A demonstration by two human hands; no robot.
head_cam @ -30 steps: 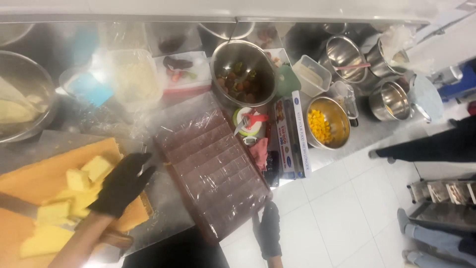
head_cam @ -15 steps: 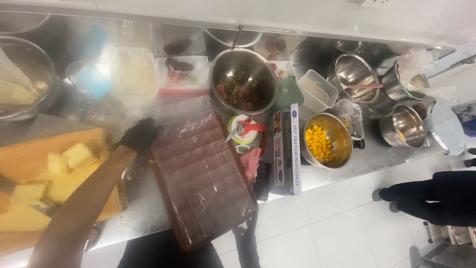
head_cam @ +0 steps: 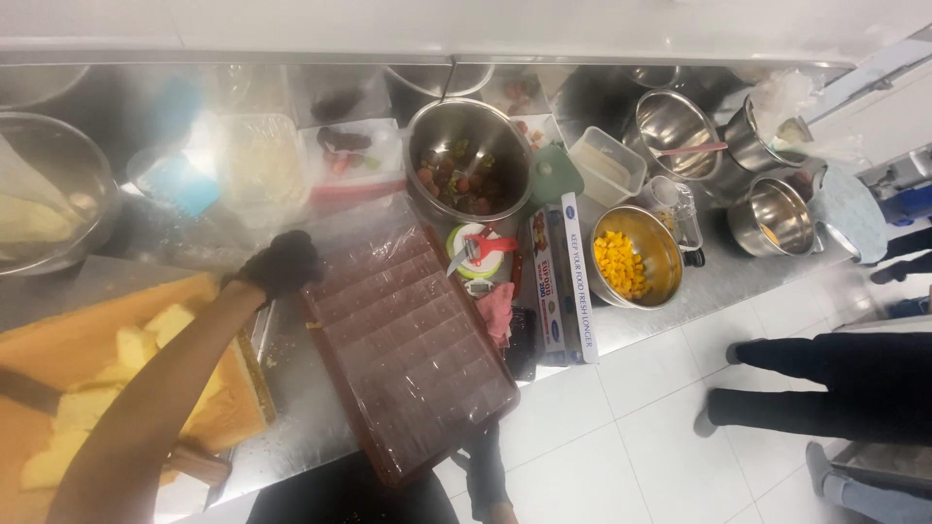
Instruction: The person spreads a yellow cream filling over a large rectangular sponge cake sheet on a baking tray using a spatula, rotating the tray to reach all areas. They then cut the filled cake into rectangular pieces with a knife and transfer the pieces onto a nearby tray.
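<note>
My left hand (head_cam: pixel 282 262), in a black glove, sits with curled fingers at the far left corner of a brown compartment tray (head_cam: pixel 408 359) covered in clear film. Whether it grips the tray or the film is unclear. The tray lies tilted on the steel counter (head_cam: pixel 291 427) and overhangs its front edge. Left of the hand, a wooden board (head_cam: pixel 58 340) carries yellow cake pieces (head_cam: pixel 136 344). My right arm hangs below the counter edge in a dark sleeve. My right hand (head_cam: pixel 500 511) is cut off by the bottom of the picture.
Behind the tray stands a steel bowl of dark fruit (head_cam: pixel 468 165). To its right are a film box (head_cam: pixel 563 281), a bowl of yellow cubes (head_cam: pixel 636 257) and more steel bowls (head_cam: pixel 772 215). A large bowl (head_cam: pixel 49 194) is far left. Another person's legs (head_cam: pixel 825 378) stand on the tiled floor.
My left hand has left the cake pieces on the board and moved right and away from me to the tray's far left corner. The camera view has shifted a little.
</note>
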